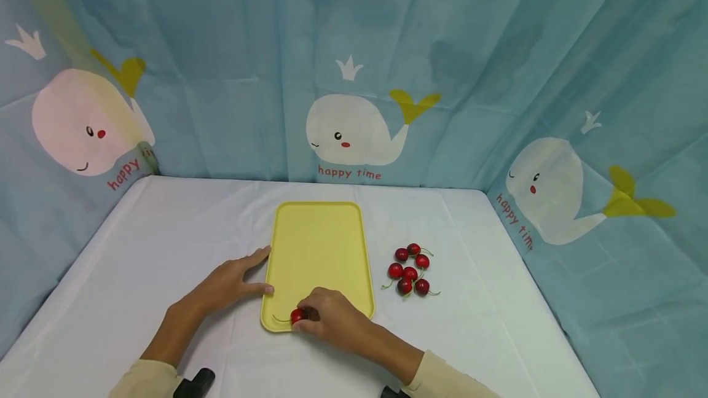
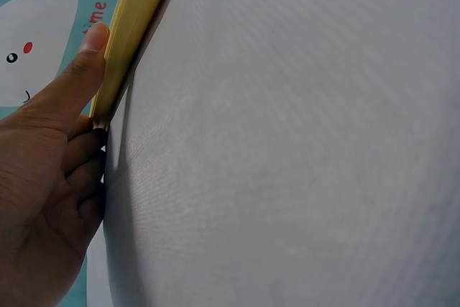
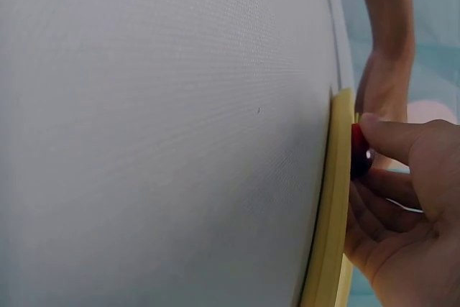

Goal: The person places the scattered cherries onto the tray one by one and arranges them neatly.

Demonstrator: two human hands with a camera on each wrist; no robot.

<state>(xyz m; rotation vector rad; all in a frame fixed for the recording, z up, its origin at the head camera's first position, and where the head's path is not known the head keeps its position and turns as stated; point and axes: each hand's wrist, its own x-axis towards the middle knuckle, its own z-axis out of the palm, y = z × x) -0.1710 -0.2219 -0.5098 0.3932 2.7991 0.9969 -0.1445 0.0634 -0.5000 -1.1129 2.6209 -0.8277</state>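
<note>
A yellow tray (image 1: 315,250) lies on the white tabletop. My right hand (image 1: 338,323) pinches a dark red cherry (image 1: 297,316) between thumb and fingers at the tray's near left corner. Its thin stem points left over the tray. In the right wrist view the cherry (image 3: 361,150) sits just above the tray rim (image 3: 332,199), partly hidden by the thumb. My left hand (image 1: 235,281) rests against the tray's left side, thumb and index finger spread apart along the rim. The left wrist view shows the thumb (image 2: 93,41) lying on the yellow edge (image 2: 133,26).
Several cherries (image 1: 410,273) with stems lie in a loose cluster on the white cloth (image 1: 475,324), right of the tray. A blue curtain (image 1: 232,78) printed with whales encloses the table at the back and sides.
</note>
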